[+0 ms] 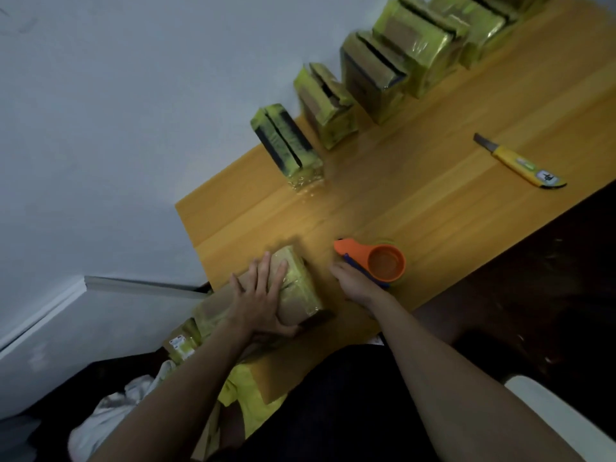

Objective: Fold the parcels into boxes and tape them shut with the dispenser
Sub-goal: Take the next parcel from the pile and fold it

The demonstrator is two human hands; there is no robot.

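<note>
Near the desk's (416, 208) left edge the left hand (258, 296) lies flat on a parcel (296, 295) already crossed with tape, the right hand (355, 283) grips the orange dispenser (376, 261) just beside it, and a far row of boxes (366, 78) apparently awaits sealing.

orange tape dispenser (380, 261), yellow-taped brown boxes (373, 78), yellow knife (520, 161), honey-coloured wood-grain table (416, 195).

Left hand (258, 295) flat on box (300, 295); right hand (356, 283) gripping tape dispenser (376, 261).
</note>
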